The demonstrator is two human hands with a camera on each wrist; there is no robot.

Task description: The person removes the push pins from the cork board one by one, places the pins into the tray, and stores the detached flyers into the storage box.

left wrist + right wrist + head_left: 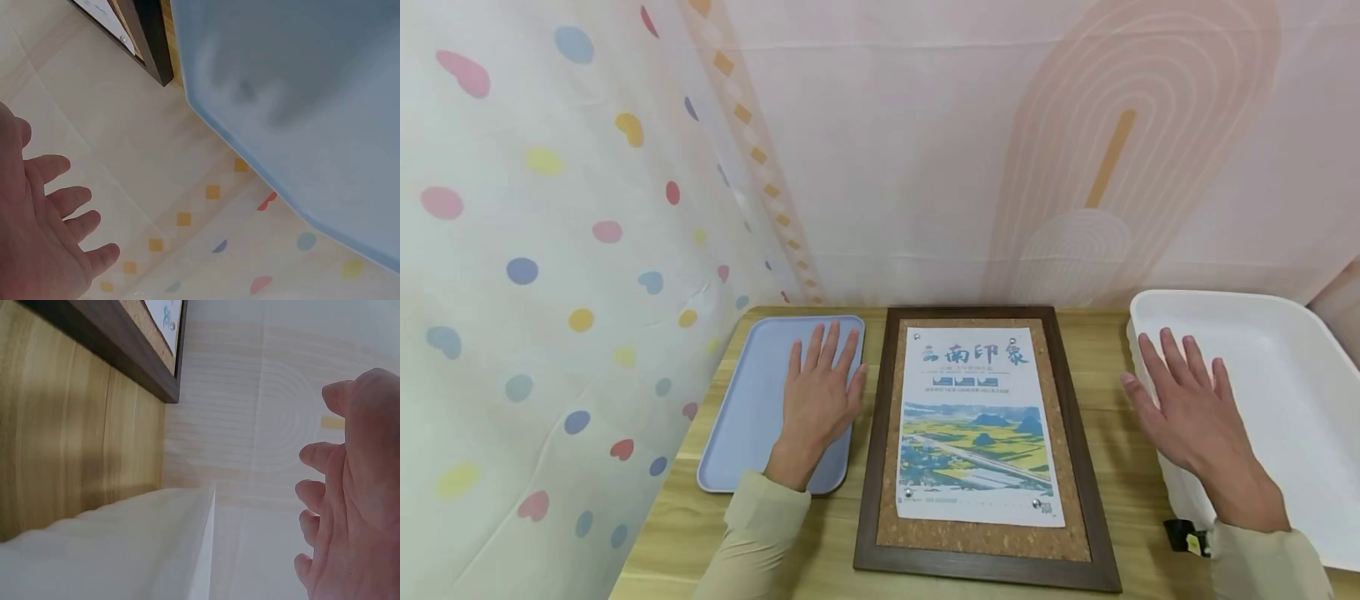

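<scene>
Tray (752,400), blue and flat on the surface (1105,392), looks light, stiff, slick; best taken by its raised rim. Left hand (817,400) lies spread on it; right hand (1183,408) hovers spread over the bin's (1285,358) edge.

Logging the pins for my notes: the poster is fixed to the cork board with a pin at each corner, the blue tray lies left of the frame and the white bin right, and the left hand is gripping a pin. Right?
Not quite. The left hand grips nothing; in the head view it lies flat, fingers straight, over the blue tray. The rest holds: the poster is pinned at its corners to the cork board, and the white bin is on the right.
</scene>
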